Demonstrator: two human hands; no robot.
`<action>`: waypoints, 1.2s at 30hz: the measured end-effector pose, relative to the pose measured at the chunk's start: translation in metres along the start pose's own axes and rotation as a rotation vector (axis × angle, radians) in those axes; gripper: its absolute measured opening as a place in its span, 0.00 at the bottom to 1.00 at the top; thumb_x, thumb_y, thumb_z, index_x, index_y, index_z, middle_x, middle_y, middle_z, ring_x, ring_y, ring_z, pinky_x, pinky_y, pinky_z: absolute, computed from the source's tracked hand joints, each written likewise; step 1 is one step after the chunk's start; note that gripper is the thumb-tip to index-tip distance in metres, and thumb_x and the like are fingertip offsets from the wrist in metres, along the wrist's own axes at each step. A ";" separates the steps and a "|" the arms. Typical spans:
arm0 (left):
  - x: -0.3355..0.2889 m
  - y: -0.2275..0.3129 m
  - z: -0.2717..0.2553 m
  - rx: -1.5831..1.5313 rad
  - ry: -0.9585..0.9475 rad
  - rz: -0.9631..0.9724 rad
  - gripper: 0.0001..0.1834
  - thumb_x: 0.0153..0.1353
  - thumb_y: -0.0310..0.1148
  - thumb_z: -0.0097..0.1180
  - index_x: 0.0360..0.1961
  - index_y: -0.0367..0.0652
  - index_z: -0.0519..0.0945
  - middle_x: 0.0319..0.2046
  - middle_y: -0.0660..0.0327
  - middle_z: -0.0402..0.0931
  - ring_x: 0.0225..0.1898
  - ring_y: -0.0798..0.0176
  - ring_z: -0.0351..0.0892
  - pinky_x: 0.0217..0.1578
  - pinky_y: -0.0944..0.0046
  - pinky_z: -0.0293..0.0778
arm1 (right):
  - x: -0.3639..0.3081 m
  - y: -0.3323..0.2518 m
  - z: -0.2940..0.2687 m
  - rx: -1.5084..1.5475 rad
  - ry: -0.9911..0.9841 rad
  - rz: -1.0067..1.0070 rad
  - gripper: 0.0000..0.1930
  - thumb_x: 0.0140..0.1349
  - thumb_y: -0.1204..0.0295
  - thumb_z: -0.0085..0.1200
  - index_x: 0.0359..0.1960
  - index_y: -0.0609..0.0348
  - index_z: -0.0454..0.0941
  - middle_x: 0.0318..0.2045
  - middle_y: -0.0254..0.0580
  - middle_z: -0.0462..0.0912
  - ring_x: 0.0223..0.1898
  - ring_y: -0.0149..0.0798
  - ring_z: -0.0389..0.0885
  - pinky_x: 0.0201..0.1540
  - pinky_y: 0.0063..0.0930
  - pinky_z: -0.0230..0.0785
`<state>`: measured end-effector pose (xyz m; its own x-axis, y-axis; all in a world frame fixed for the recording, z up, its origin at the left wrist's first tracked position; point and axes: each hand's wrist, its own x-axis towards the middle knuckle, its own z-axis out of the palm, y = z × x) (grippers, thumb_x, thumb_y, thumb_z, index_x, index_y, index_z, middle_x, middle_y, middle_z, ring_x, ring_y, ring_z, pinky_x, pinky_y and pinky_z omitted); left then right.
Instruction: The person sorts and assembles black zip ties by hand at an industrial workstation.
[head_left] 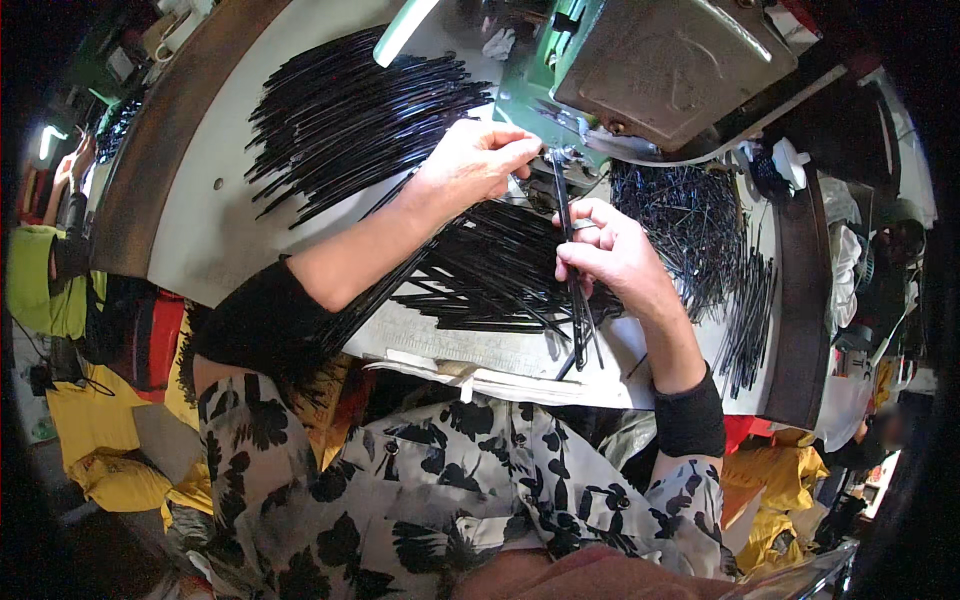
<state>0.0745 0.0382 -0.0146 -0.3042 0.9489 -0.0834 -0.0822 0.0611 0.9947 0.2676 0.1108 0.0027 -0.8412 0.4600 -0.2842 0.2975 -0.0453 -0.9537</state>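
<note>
Head view: Right fingers (pixel 573 256) pinch a black strip (pixel 561 190), likely light and bendable, best held mid-length, over the bench (pixel 215 235) beside a green machine (pixel 524 95); left fingers (pixel 519 151) bunch near its far end, grip unclear.

I can't see what lies within the left hand (pixel 475 160), as its own curled fingers block it. The right hand (pixel 612 250) wraps a black strip (pixel 562 190), hiding a stretch of its middle; the strip's top end is perhaps lost among the small metal fittings (pixel 568 154). The left forearm (pixel 365 240) covers some of the black pieces (pixel 490 270) beneath it. Overhead, the grey housing (pixel 680 70) runs off the upper edge, the ruler marks (pixel 430 354) are too tiny to read, and a co-worker's hand (pixel 66 168) at far left is blurred.
</note>
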 end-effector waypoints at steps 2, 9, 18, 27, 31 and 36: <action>-0.002 0.002 0.000 0.007 -0.011 -0.023 0.13 0.59 0.35 0.52 0.41 0.37 0.77 0.23 0.64 0.72 0.13 0.79 0.58 0.13 0.77 0.54 | 0.001 0.000 0.000 -0.001 -0.022 0.004 0.14 0.54 0.76 0.53 0.42 0.62 0.68 0.20 0.37 0.79 0.16 0.23 0.71 0.16 0.14 0.62; -0.006 0.004 0.005 -0.106 -0.090 -0.056 0.16 0.59 0.33 0.52 0.47 0.39 0.75 0.27 0.66 0.73 0.15 0.81 0.59 0.13 0.81 0.51 | 0.003 0.003 -0.003 0.024 -0.013 -0.016 0.14 0.54 0.76 0.53 0.42 0.62 0.67 0.20 0.38 0.78 0.16 0.24 0.72 0.17 0.15 0.63; -0.007 0.011 0.011 -0.137 -0.048 -0.080 0.15 0.59 0.33 0.54 0.45 0.39 0.75 0.27 0.68 0.72 0.16 0.81 0.59 0.13 0.81 0.51 | 0.002 0.005 -0.003 0.034 0.006 -0.031 0.15 0.54 0.75 0.53 0.43 0.63 0.67 0.21 0.39 0.79 0.18 0.25 0.73 0.17 0.16 0.63; 0.001 0.004 0.020 -0.014 0.003 0.082 0.14 0.58 0.32 0.52 0.43 0.37 0.76 0.28 0.63 0.76 0.23 0.76 0.69 0.23 0.76 0.66 | -0.001 -0.002 0.006 0.086 0.104 -0.050 0.16 0.54 0.73 0.52 0.44 0.63 0.67 0.23 0.40 0.79 0.20 0.26 0.74 0.20 0.15 0.65; 0.009 0.000 0.022 0.061 0.012 0.191 0.15 0.59 0.33 0.53 0.45 0.36 0.75 0.25 0.67 0.73 0.15 0.81 0.59 0.14 0.80 0.54 | 0.001 0.000 0.005 0.130 0.129 -0.064 0.16 0.54 0.73 0.52 0.44 0.63 0.67 0.23 0.40 0.79 0.20 0.26 0.74 0.21 0.15 0.65; 0.012 0.000 0.019 0.114 -0.005 0.198 0.15 0.59 0.34 0.53 0.44 0.36 0.74 0.25 0.66 0.73 0.15 0.81 0.59 0.14 0.79 0.54 | 0.002 0.000 0.003 0.123 0.121 -0.059 0.16 0.54 0.72 0.52 0.45 0.63 0.67 0.23 0.40 0.79 0.20 0.25 0.74 0.21 0.16 0.66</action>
<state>0.0894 0.0552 -0.0144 -0.2994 0.9472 0.1146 0.0866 -0.0926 0.9919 0.2648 0.1087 0.0015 -0.7930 0.5677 -0.2211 0.1858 -0.1201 -0.9752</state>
